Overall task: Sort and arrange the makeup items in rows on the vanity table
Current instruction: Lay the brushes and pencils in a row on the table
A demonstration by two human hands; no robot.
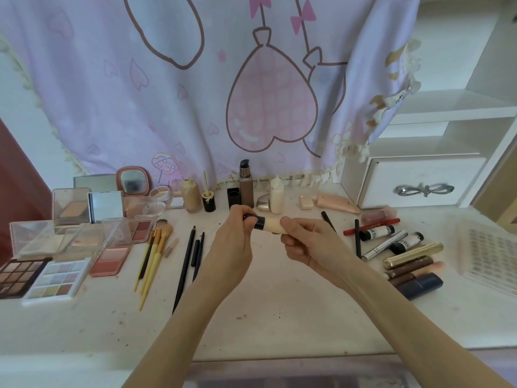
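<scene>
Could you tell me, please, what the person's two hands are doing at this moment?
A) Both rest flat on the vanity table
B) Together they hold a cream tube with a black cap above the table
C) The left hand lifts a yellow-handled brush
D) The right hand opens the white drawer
B: the left hand grips the black cap end and the right hand grips the body of the cream tube, raised above the vanity table.

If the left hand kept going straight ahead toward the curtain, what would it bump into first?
Probably the tall brown pump bottle, with the small black box beside it. The left hand, holding the cream tube, points that way, though depth is hard to judge.
</scene>
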